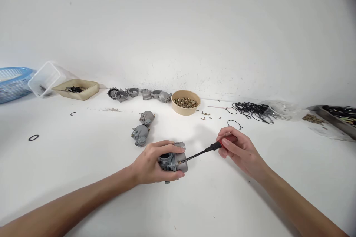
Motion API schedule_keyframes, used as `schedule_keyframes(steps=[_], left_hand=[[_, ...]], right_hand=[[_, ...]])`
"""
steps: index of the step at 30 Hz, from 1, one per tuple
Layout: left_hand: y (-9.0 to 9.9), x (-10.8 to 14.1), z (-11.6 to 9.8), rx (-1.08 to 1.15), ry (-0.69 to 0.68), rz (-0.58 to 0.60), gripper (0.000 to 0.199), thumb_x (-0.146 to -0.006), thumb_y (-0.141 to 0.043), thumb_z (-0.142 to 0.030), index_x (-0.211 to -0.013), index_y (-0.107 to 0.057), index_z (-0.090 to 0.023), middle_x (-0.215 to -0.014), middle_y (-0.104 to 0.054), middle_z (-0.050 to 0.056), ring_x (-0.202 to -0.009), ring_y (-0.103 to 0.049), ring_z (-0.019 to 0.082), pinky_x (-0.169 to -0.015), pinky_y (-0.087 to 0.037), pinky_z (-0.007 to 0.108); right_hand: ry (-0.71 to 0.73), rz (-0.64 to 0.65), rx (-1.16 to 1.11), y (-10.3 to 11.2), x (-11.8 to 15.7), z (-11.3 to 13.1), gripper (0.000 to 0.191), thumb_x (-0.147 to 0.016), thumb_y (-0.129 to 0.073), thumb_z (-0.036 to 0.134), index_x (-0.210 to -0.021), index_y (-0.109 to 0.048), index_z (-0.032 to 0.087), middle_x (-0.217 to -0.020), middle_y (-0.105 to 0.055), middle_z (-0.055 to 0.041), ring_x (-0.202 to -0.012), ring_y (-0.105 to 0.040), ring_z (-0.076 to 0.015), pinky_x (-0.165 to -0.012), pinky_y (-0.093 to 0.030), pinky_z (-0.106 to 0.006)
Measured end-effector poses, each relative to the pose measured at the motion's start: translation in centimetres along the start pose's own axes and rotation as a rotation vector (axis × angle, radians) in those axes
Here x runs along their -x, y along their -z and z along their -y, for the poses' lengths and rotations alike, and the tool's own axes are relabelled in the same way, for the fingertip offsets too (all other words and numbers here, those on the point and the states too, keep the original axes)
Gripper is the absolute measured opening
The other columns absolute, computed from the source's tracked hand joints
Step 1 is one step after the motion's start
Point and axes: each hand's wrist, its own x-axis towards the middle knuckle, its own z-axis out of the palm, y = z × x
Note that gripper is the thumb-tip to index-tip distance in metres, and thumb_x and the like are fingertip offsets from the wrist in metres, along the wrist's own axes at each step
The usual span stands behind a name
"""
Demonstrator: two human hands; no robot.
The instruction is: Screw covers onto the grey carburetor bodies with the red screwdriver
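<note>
My left hand [157,161] is wrapped round a grey metal carburetor [181,160] on the white table, its fingers and thumb gripping both sides. In my right hand [241,150] is a screwdriver [214,146] with a red and black handle and a long dark shaft. The shaft slants down to the left, and its tip meets a small brass-coloured screw [180,162] on the carburetor's side. Part of the carburetor is hidden under my left hand. Just beyond it stand two more grey carburetors [143,127].
A tan bowl [185,111] of small screws stands by the wall, with loose screws [206,113] beside it. Several grey castings [133,92] line the wall. Black rubber rings [251,110] lie right. A beige tray [90,90], clear bin [46,77] and blue basket [16,85] are left.
</note>
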Motion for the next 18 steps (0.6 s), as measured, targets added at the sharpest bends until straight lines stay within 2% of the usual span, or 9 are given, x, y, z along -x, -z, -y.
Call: schedule_keyframes(steps=[3,5,7,12,14,18], left_hand=[[0.16,-0.24,-0.53,0.147,0.130,0.034,0.041,-0.086,-0.082,-0.043,-0.119,-0.072,-0.020,-0.103,-0.072,0.008,-0.086,-0.070,0.025,-0.071,-0.060,0.034],[0.28,-0.33,-0.60,0.223,0.199,0.051,0.043,-0.085,-0.083,-0.044,-0.119,-0.072,-0.019,-0.102,-0.073,0.008,-0.084,-0.070,0.026,-0.066,-0.060,0.032],[0.42,-0.41,-0.52,0.284,0.254,0.065,0.046,-0.084,-0.084,-0.045,-0.119,-0.071,-0.018,-0.101,-0.073,0.009,-0.079,-0.071,0.024,-0.061,-0.060,0.031],[0.70,-0.60,-0.31,0.406,0.339,0.124,0.050,-0.084,-0.085,-0.042,-0.124,-0.067,-0.018,-0.102,-0.073,0.010,-0.079,-0.071,0.024,-0.063,-0.062,0.032],[0.75,-0.66,-0.31,0.443,0.352,0.131,0.051,-0.084,-0.085,-0.042,-0.124,-0.066,-0.018,-0.103,-0.072,0.010,-0.079,-0.071,0.024,-0.061,-0.062,0.032],[0.84,-0.72,-0.30,0.467,0.382,0.124,0.049,-0.084,-0.084,-0.041,-0.124,-0.066,-0.019,-0.104,-0.071,0.010,-0.080,-0.071,0.024,-0.063,-0.061,0.032]], right_hand=[[0.047,0.001,-0.004,0.01,0.18,0.40,0.029,-0.077,-0.082,0.044,-0.094,-0.067,0.026,-0.092,-0.069,-0.0053,-0.062,-0.058,-0.0174,-0.064,-0.049,-0.037],[0.055,0.019,-0.002,0.01,0.19,0.40,0.027,-0.078,-0.081,0.044,-0.094,-0.068,0.026,-0.092,-0.070,-0.0068,-0.065,-0.060,-0.0194,-0.066,-0.050,-0.039],[0.065,0.036,-0.010,-0.02,0.15,0.25,0.025,-0.080,-0.079,0.044,-0.093,-0.068,0.025,-0.091,-0.070,-0.0069,-0.065,-0.060,-0.0196,-0.067,-0.051,-0.040],[0.120,0.005,0.007,-0.02,0.20,0.05,0.025,-0.077,-0.082,0.041,-0.088,-0.066,0.026,-0.096,-0.068,-0.0055,-0.062,-0.060,-0.0176,-0.070,-0.052,-0.041],[0.145,-0.011,0.055,0.05,0.32,0.14,0.025,-0.078,-0.083,0.043,-0.086,-0.067,0.025,-0.090,-0.069,-0.0049,-0.061,-0.060,-0.0174,-0.069,-0.052,-0.040],[0.169,-0.081,0.282,0.16,0.61,0.38,0.025,-0.090,-0.072,0.049,-0.085,-0.069,0.024,-0.061,-0.060,-0.0013,-0.056,-0.056,-0.0174,-0.061,-0.049,-0.035]])
